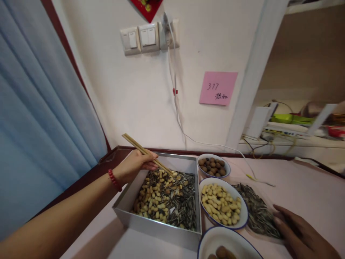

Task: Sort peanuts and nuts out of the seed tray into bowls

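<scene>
A person's left hand (137, 163), with a bracelet of red beads (114, 180) at the wrist, grips a pair of slender, light-brown chopsticks (134, 143) between closed fingers, the tips angled down into an open, silver-grey rectangular box (159, 228) on a pale pink counter (296, 180). Inside the box, tan unshelled peanuts (151, 198) lie mostly to the left and dark striped sunflower seeds (185, 205) mostly to the right, the two mingling between. The right hand (304, 230) is at the near right edge of a clear container (269, 199) of more striped seeds; whether its fingers grip the edge or merely rest there cannot be told. Between box and container stands a white, blue-rimmed bowl of peanuts (244, 212). Behind it sits a similar bowl of round brown nuts (228, 166); in front, a third bowl (223, 237), cut off by the frame, contains a few brown pieces (222, 251). A pink handwritten note (218, 88) is on the white wall (215, 43) above, beside a hanging white cable (176, 109); a light-blue curtain (40, 108) falls at left.
</scene>
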Demonstrator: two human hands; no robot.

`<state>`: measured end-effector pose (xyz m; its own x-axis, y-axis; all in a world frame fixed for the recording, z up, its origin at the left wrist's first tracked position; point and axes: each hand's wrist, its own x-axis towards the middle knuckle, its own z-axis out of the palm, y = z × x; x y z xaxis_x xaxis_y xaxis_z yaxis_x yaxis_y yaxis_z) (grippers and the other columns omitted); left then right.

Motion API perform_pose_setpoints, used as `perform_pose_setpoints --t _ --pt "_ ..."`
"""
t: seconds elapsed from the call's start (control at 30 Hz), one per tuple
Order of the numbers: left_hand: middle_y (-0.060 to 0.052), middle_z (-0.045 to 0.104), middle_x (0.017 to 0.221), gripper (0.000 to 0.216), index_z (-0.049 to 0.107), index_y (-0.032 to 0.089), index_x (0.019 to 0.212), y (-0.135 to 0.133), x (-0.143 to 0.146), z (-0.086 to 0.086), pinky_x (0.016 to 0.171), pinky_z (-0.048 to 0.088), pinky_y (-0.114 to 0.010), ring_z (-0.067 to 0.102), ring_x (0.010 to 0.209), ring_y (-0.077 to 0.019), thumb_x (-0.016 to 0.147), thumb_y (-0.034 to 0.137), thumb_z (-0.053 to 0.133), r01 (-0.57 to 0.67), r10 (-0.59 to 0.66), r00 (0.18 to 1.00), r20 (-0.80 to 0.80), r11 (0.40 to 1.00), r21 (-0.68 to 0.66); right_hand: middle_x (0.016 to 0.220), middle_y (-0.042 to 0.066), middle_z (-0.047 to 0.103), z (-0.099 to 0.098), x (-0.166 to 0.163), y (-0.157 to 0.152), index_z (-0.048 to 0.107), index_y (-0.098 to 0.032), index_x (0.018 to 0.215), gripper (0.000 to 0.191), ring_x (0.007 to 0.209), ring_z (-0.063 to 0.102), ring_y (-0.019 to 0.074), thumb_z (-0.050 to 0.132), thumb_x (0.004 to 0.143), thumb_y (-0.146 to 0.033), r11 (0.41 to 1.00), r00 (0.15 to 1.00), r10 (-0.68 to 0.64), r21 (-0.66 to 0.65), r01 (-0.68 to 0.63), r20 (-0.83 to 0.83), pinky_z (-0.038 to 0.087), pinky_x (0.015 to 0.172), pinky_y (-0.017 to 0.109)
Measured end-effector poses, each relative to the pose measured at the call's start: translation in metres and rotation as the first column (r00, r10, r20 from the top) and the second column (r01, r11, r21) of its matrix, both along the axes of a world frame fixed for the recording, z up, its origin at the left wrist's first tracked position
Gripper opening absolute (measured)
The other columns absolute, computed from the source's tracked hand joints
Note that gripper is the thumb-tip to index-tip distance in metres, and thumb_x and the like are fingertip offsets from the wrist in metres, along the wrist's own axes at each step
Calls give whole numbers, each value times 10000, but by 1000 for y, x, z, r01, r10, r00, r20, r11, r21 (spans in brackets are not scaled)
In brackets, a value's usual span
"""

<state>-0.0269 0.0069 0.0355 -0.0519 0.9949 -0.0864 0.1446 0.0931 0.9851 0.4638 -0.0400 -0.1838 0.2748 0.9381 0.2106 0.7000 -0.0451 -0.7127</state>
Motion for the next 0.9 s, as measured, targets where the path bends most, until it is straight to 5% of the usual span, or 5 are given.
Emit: perform_pose_setpoints --t 0.1,0.23,0.47,0.67,0.9 --pt "-102 759 816 243 714 98 821 -6 25 12 706 610 -261 718 695 -166 737 302 814 70 -71 995 74 997 18 1279 124 679 24 -16 -7 660 -198 1201 671 1196 626 334 490 797 -707 1000 999 -12 -26 11 -35 447 1090 545" --pt "-104 764 808 223 713 107 814 -12 72 22 724 611 -299 715 701 -185 747 303 796 185 -187 979 80 982 37 1288 118 673 29 -19 -7 652 -201 1218 659 1193 631 314 479 811 -690 1000 999 -13 -28 12 -33 471 1068 507" --pt "-54 777 843 136 767 179 859 -19 122 5 752 589 -324 710 816 -215 771 271 720 396 -390 914 -116 917 38 1282 113 677 26 -18 -7 654 -213 1217 630 1187 636 309 492 817 -672 1000 999 3 -1 -3 -38 488 1046 490" --pt "-59 782 903 191 780 190 939 -27 107 7 818 588 -352 717 895 -229 788 294 727 403 -395 912 -112 913 64 1290 123 673 23 -16 -6 652 -201 1214 651 1198 630 322 492 810 -686 1000 999 0 -19 -1 -46 479 1053 512" --pt "-58 787 935 237 758 168 941 -32 50 14 838 592 -357 726 878 -224 777 339 765 215 -205 974 -101 971 100 1296 128 669 18 -13 -6 658 -199 1201 686 1218 609 348 504 780 -719 1000 999 -18 -26 17 -34 428 1098 551"
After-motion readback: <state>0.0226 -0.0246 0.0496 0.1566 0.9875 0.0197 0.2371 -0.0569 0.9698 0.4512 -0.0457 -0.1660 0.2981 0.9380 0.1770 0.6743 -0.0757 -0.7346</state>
